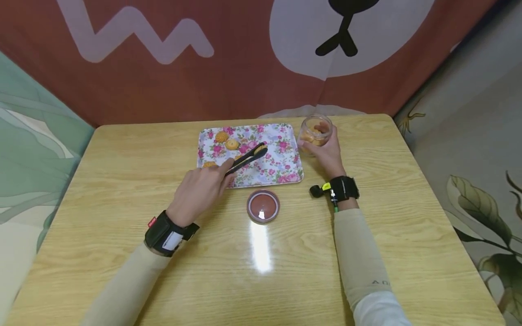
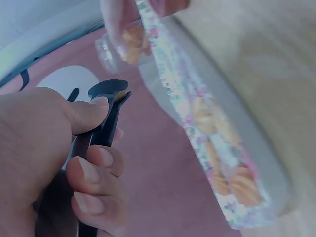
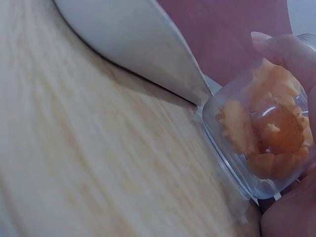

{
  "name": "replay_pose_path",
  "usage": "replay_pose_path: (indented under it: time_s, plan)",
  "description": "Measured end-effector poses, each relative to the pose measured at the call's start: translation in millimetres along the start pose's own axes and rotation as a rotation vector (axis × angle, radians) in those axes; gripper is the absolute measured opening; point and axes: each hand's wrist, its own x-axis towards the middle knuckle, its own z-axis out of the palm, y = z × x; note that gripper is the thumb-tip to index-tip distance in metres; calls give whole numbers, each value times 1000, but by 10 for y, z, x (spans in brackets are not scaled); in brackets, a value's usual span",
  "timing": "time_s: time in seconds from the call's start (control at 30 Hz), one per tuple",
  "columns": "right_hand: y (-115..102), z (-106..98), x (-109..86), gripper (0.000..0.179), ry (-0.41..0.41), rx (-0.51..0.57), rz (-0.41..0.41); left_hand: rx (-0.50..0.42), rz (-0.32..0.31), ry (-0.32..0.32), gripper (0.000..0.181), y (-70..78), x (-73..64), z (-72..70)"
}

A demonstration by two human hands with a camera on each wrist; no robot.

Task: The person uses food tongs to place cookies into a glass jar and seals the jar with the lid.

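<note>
Here's the left hand (image 1: pixel 200 192), fingers wrapped round the black tongs (image 1: pixel 244 160), thumb pressed along the upper arm, grip clamped! And look at the tips: a pinched cookie (image 1: pixel 262 148) sits there, just a tan edge showing between the dark ends. They hang over the flowered tray (image 1: pixel 269 174), and the left wrist view has them apart from its surface.

Over on the right, the right hand (image 1: pixel 330 156) is clamped on a clear jar (image 1: pixel 302 134), thumb on one side, fingers round the other. The jar is upright at the tray's right end, mouth up, its base on the table (image 1: pixel 310 271); whether it touches the tray I cannot tell. Inside, ridged cookies (image 3: pixel 279 131) pile against the wall, plain to see from the right wrist.

Back to the tray, left side: a swirled cookie (image 1: pixel 221 136) near the far edge, a paler cookie (image 1: pixel 232 144) just beside it, and a near cookie (image 1: pixel 210 164) close to the left hand, with one more partly hidden by the tongs.

In front of the tray, the round reddish lid (image 1: pixel 263 206) lies flat between the two arms, well apart from both hands. Behind it all hangs a reddish cloth (image 1: pixel 236 86), and each wrist wears a black strap (image 1: pixel 344 188).
</note>
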Motion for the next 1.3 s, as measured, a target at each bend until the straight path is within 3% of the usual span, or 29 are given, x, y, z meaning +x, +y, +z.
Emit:
replay_pose_path:
  time_s: [0.23, 0.57, 0.77, 0.93, 1.13, 1.3]
  plan:
    - [19, -9, -7, 83, -2, -6, -13, 9, 67, 38, 37, 124, 288, -71]
    - [10, -20, 0, 83, 5, -20, -13, 56, 139, 97, 33, 305, 733, -35]
    - [-56, -15, -23, 84, -10, -1, 2, 128, 176, 77, 34, 411, 1009, -11]
    - [-234, 33, -88, 79, -40, 24, -12, 185, 196, 79, 31, 474, 1178, 26]
    - [-233, 39, -95, 81, -45, 0, -10, 247, 194, 75, 31, 554, 1353, 89]
    - [-280, 56, -118, 82, -42, -12, -8, 291, 190, 107, 28, 603, 1421, 164]
